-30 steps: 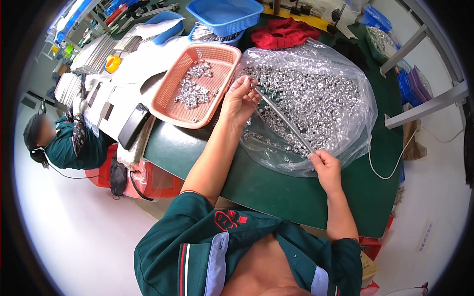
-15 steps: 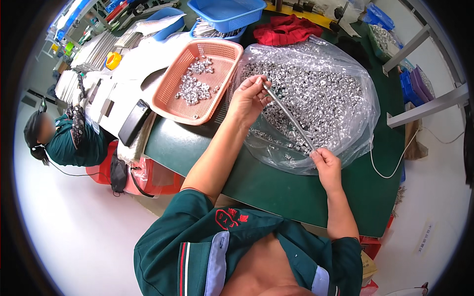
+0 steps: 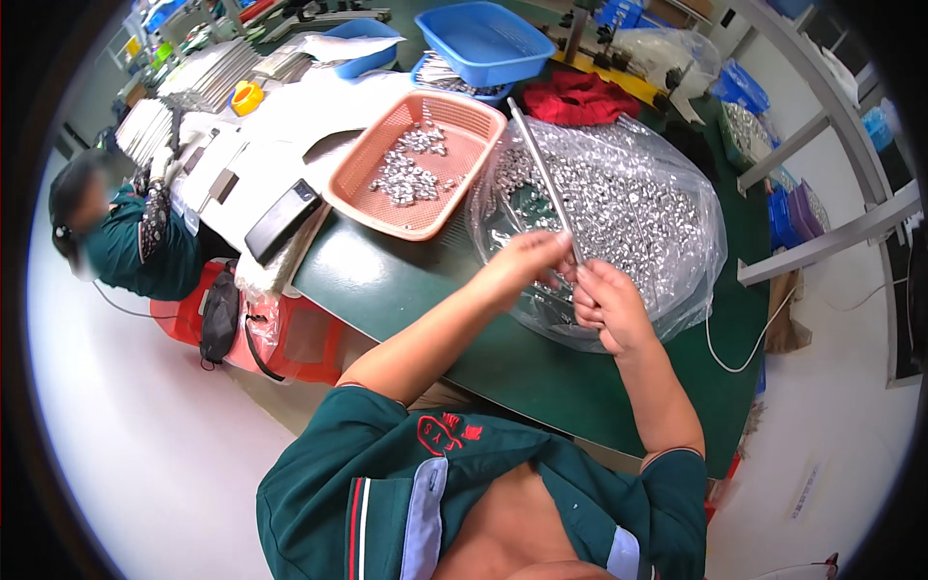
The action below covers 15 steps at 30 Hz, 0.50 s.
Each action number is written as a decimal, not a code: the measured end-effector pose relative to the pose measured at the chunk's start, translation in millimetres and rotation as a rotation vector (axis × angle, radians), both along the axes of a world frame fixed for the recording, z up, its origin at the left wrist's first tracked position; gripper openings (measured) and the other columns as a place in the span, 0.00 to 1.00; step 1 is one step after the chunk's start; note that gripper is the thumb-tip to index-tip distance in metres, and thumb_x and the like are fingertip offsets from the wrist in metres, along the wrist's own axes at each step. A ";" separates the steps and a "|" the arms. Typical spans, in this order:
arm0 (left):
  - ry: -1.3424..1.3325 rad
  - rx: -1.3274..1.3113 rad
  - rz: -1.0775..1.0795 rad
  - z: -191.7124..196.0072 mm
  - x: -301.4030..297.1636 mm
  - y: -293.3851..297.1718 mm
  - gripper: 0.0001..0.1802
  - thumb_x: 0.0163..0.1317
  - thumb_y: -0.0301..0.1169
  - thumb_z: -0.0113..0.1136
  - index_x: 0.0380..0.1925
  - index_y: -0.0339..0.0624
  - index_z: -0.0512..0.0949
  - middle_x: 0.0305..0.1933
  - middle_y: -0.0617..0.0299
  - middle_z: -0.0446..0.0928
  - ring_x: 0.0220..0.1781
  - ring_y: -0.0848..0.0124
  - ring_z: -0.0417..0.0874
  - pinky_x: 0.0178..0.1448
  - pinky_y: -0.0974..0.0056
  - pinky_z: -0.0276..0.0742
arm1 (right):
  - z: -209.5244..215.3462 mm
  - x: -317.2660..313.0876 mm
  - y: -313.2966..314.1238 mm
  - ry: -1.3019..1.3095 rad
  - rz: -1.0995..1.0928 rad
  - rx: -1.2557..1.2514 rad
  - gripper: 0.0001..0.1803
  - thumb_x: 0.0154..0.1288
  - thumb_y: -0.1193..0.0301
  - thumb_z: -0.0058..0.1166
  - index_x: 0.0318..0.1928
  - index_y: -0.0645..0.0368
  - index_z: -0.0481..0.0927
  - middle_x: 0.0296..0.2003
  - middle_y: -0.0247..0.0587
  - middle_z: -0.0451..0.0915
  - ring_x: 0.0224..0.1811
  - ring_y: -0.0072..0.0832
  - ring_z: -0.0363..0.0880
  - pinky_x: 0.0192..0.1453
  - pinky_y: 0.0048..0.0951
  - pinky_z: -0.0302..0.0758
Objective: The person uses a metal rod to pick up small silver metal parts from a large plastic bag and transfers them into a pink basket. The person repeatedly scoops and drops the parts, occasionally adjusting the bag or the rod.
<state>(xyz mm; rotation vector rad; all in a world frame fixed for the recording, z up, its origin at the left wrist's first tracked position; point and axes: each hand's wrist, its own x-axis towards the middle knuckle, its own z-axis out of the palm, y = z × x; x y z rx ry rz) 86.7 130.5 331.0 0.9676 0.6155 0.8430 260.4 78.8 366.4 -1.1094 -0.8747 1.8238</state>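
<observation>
A thin silver metal rod [image 3: 541,162] slants up and away over a clear plastic bag [image 3: 710,242] full of small silver metal pieces [image 3: 638,198]. My left hand [image 3: 530,263] pinches the rod close to its near end. Right beside it, the closed fingers of my right hand [image 3: 611,304] grip the same end, whose very tip they hide. To the left of the bag stands a salmon-coloured plastic basket [image 3: 353,188] with a small scatter of similar silver pieces [image 3: 406,176] in it.
Behind the baskets are a blue basket [image 3: 483,43] and a red cloth [image 3: 580,99]. A black phone [image 3: 282,220] lies on papers at the left of the green table [image 3: 435,333]. Metal frame bars [image 3: 831,232] rise at the right. Another person [image 3: 145,232] sits far left.
My left hand has slid down the rod toward my right hand, so the two are now close together. The rod's far end now points up and away, bare. The view has shifted slightly.
</observation>
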 end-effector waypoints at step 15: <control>0.177 -0.261 0.203 40.7 -105.7 35.3 0.23 0.71 0.47 0.44 0.32 0.38 0.78 0.28 0.57 0.82 0.26 0.70 0.82 0.30 0.67 0.78 | 44.2 -107.8 -1.5 0.279 0.222 -0.055 0.09 0.72 0.67 0.44 0.41 0.60 0.70 0.18 0.28 0.65 0.13 0.17 0.61 0.16 0.22 0.59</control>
